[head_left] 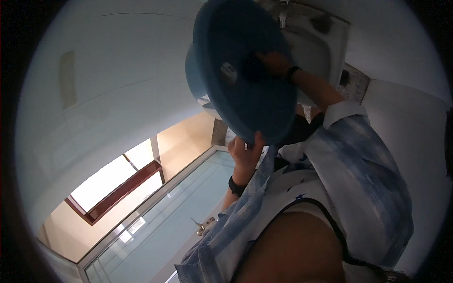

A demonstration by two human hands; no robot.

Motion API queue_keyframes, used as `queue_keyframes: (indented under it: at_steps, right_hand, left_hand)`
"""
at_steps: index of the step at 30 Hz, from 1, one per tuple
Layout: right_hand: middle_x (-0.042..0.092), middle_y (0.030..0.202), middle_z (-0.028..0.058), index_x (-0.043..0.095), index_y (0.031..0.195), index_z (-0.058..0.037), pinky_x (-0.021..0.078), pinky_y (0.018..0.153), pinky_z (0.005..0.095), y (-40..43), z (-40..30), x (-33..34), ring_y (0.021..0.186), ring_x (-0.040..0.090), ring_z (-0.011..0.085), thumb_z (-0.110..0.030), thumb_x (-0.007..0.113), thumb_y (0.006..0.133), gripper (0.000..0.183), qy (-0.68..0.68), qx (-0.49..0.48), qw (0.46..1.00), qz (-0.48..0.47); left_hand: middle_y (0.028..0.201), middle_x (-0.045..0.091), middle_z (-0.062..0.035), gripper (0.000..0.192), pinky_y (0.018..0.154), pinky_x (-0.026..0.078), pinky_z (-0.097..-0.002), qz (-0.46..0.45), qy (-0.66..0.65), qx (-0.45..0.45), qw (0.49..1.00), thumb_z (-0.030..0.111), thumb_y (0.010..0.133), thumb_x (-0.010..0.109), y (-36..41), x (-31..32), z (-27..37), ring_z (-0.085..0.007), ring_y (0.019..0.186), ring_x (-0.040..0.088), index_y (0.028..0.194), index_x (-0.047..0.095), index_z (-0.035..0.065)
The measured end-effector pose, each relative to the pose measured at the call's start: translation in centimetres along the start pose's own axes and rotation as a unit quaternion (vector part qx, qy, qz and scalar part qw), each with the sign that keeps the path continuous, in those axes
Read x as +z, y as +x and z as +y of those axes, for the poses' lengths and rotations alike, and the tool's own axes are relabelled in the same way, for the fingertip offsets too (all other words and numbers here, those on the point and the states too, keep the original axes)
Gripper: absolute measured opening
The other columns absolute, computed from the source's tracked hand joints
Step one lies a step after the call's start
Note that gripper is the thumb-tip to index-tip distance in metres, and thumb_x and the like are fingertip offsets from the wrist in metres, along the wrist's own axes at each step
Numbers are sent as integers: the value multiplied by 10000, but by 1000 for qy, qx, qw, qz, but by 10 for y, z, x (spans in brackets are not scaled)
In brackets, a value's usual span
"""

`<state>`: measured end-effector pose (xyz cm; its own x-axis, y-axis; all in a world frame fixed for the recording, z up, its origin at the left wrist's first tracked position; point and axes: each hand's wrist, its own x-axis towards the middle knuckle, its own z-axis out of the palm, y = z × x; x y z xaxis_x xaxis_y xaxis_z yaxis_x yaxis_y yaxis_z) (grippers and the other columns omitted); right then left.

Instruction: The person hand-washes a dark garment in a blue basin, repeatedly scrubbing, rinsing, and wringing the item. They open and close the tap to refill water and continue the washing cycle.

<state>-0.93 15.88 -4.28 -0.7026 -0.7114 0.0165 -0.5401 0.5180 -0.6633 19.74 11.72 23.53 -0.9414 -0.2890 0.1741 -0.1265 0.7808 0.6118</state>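
A large blue plastic basin is tilted up in front of me, its inside facing me and a small label on its inner surface. My left hand grips the near rim, with the thumb over the edge. My right hand reaches inside, close to the bottom. A dark object is under its fingers; shadow hides what kind it is. What supports the far side of the basin cannot be seen.
Behind the basin is a white washbasin with a metal tap and a dark patch on its rim. A glass-panelled door with a lever handle stands at lower left. Pale walls flank both sides.
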Motion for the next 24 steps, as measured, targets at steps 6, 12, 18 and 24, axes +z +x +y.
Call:
queue_keyframes:
  at_steps: [6, 12, 18, 24]
  right_hand:
    - [576, 832, 185, 326, 1248, -124, 469, 667, 408, -4, -1, 4, 769, 582, 331, -65, 495, 767, 513, 11, 12, 999, 41]
    - [495, 1049, 219, 262, 1292, -130, 426, 783, 420, -17, -15, -7, 951, 511, 347, -33, 576, 692, 685, 44, 40, 997, 53]
    - [401, 1165, 271, 168, 1322, -29, 385, 877, 424, -39, -13, -6, 1042, 439, 383, -40, 604, 703, 758, 58, 47, 979, 190]
    - [407, 1175, 273, 216, 1281, 53, 380, 905, 420, -39, -15, -8, 1075, 430, 381, -71, 650, 695, 740, 96, 130, 982, 101]
  left_hand:
    - [477, 515, -97, 207, 388, 375, -241, 28, -6, 31, 999, 96, 699, 661, 7, 6, 0, -150, 393, 523, 630, 495, -7]
    - [510, 530, -86, 187, 420, 370, -237, 32, -16, 13, 999, 113, 716, 653, 4, 9, -4, -133, 435, 516, 674, 514, -4]
    - [604, 585, -77, 194, 503, 397, -224, 25, -15, -9, 1000, 164, 770, 618, -5, 6, -11, -92, 542, 519, 786, 555, -20]
    - [602, 580, -73, 185, 512, 400, -233, 25, -12, -24, 999, 159, 770, 613, -3, 5, -12, -108, 548, 526, 786, 557, -17]
